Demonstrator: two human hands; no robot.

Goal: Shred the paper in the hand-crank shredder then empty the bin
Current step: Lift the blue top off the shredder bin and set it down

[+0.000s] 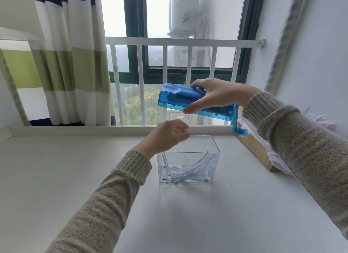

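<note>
A pale grey surface [56, 168] fills the lower frame. At centre stands a clear rectangular plastic bin [188, 167], white paper shreds [190, 170] lying in its bottom. Above it, centre right, the right hand [216, 95] grips the translucent blue hand-crank shredder top [188, 100], tilted, thumb underneath, fingers [195, 83] curled over. The left hand [169, 135] hovers over the bin's rim, fingers loosely curled, holding nothing.

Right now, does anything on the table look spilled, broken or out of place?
Only small things. A few tiny dark specks lie on the table right of the clear bin. The blue shredder top is off the bin, tilted in the right hand. The paper strips are inside the bin.
</note>
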